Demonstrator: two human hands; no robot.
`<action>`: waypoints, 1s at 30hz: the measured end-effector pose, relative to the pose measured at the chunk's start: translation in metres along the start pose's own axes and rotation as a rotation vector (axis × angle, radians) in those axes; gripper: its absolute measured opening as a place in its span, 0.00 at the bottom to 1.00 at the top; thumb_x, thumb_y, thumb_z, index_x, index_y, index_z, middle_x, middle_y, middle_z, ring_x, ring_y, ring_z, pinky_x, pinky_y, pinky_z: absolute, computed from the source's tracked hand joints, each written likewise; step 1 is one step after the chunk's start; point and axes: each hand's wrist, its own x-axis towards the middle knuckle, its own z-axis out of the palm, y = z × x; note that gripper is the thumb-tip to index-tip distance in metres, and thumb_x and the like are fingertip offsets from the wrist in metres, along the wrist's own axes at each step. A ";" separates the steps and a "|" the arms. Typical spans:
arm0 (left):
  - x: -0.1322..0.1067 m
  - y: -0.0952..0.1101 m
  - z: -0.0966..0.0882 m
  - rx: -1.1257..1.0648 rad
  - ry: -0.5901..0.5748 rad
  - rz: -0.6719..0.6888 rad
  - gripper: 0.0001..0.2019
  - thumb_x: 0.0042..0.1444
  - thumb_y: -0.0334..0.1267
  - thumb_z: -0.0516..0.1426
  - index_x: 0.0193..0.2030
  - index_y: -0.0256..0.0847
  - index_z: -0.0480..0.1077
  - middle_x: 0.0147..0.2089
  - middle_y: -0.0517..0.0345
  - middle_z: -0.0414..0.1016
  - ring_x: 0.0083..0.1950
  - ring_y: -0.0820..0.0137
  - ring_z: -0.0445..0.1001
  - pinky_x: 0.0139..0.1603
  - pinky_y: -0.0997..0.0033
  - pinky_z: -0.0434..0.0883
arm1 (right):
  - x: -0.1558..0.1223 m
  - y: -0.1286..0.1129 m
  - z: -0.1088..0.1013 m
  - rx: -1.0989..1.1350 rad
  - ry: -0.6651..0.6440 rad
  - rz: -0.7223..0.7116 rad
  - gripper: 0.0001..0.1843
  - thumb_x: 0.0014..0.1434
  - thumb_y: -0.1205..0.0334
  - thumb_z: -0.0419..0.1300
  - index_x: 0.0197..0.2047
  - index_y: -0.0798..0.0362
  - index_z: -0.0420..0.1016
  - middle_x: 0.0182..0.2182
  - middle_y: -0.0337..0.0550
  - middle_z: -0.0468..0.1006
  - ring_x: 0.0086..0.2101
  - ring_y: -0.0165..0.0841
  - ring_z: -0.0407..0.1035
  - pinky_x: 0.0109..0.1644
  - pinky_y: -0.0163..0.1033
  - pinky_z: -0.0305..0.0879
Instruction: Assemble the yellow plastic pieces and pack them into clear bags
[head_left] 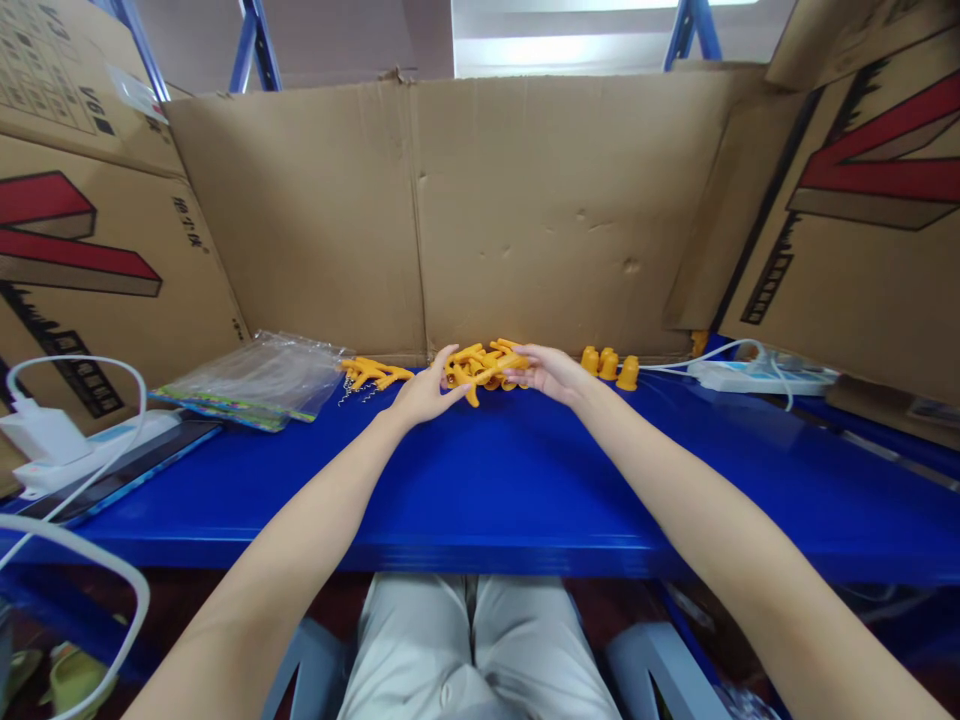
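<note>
Both hands are at a cluster of yellow plastic parts near the back of the blue table. My left hand (426,393) curls around the left end of a yellow branched plastic piece (491,375), thumb along its near side. On its right end, the fingers of my right hand (553,373) are closed. More yellow parts (504,346) lie right behind and under it, and they overlap too much to tell apart. Left of my left hand is a small pile of yellow branched pieces (367,372) with thin coiled bits beside it. Several yellow cup-shaped pieces (628,374) stand beyond my right wrist.
Clear plastic bags (259,375) lie at the left on the blue table (480,480). A white charger (45,432) and a phone (127,470) are at the far left. A white power strip (757,376) with cables is at the right. Cardboard (570,200) walls the back and sides.
</note>
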 end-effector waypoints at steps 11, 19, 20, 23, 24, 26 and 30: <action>0.001 -0.003 0.006 0.031 -0.100 -0.024 0.22 0.56 0.45 0.52 0.56 0.38 0.62 0.29 0.59 0.74 0.33 0.66 0.73 0.33 0.71 0.64 | 0.056 -0.017 -0.029 -0.500 0.403 -0.814 0.13 0.47 0.67 0.59 0.39 0.52 0.66 0.39 0.41 0.75 0.37 0.33 0.71 0.45 0.43 0.67; 0.002 -0.006 0.009 -0.013 -0.133 -0.009 0.22 0.54 0.44 0.53 0.55 0.38 0.64 0.29 0.58 0.74 0.31 0.67 0.72 0.31 0.71 0.63 | 0.077 0.019 -0.034 -1.007 0.325 -1.058 0.18 0.51 0.70 0.50 0.46 0.54 0.67 0.54 0.52 0.69 0.54 0.37 0.63 0.57 0.48 0.59; 0.002 -0.007 0.010 -0.014 -0.132 -0.006 0.23 0.54 0.44 0.53 0.55 0.38 0.64 0.29 0.58 0.74 0.31 0.67 0.72 0.31 0.71 0.63 | 0.076 0.022 -0.034 -1.092 0.288 -1.055 0.19 0.52 0.71 0.50 0.47 0.54 0.67 0.54 0.52 0.68 0.55 0.37 0.62 0.58 0.47 0.58; 0.002 -0.007 0.011 -0.013 -0.136 0.002 0.22 0.54 0.43 0.53 0.54 0.37 0.65 0.29 0.58 0.74 0.31 0.67 0.72 0.31 0.71 0.62 | 0.070 0.026 -0.032 -1.418 0.149 -0.960 0.21 0.53 0.72 0.49 0.50 0.57 0.68 0.56 0.54 0.66 0.55 0.39 0.62 0.58 0.46 0.58; 0.002 -0.007 0.011 -0.011 -0.137 0.004 0.22 0.54 0.43 0.53 0.54 0.37 0.65 0.29 0.58 0.74 0.31 0.67 0.71 0.31 0.71 0.62 | 0.068 0.025 -0.031 -1.523 0.122 -0.911 0.21 0.53 0.72 0.49 0.50 0.58 0.68 0.57 0.55 0.65 0.55 0.40 0.62 0.58 0.47 0.58; 0.002 -0.007 0.011 -0.005 -0.140 0.007 0.21 0.54 0.43 0.53 0.53 0.37 0.66 0.29 0.58 0.74 0.31 0.67 0.71 0.31 0.72 0.62 | 0.062 0.022 -0.027 -1.685 0.106 -0.811 0.22 0.54 0.72 0.48 0.52 0.56 0.68 0.57 0.54 0.65 0.55 0.42 0.62 0.58 0.51 0.56; 0.003 -0.008 0.012 -0.001 -0.155 0.015 0.20 0.54 0.42 0.53 0.53 0.38 0.66 0.28 0.59 0.74 0.30 0.68 0.71 0.32 0.72 0.62 | 0.059 0.003 -0.018 -1.786 0.095 -0.541 0.23 0.56 0.65 0.52 0.56 0.50 0.67 0.59 0.48 0.65 0.55 0.46 0.62 0.58 0.60 0.51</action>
